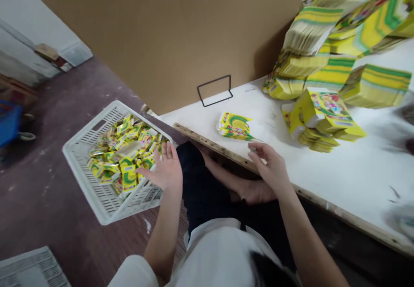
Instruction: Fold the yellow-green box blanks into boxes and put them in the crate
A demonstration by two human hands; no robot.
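Observation:
My left hand is open, palm turned up and fingers spread, above the near right rim of a white plastic basket. Many small yellow-green packets lie heaped in that basket. Over the table's front edge, my right hand has thumb and fingertips drawn together in a pinch. A small greyish thing shows at its fingertips, too small to name. Just beyond it, a few folded yellow-green cartons lie on the white table.
Stacks of flat yellow-green cartons are piled at the table's right. Behind stands a large brown cardboard panel, with a black wire stand before it. A wooden strip edges the table. A blue cart stands at left.

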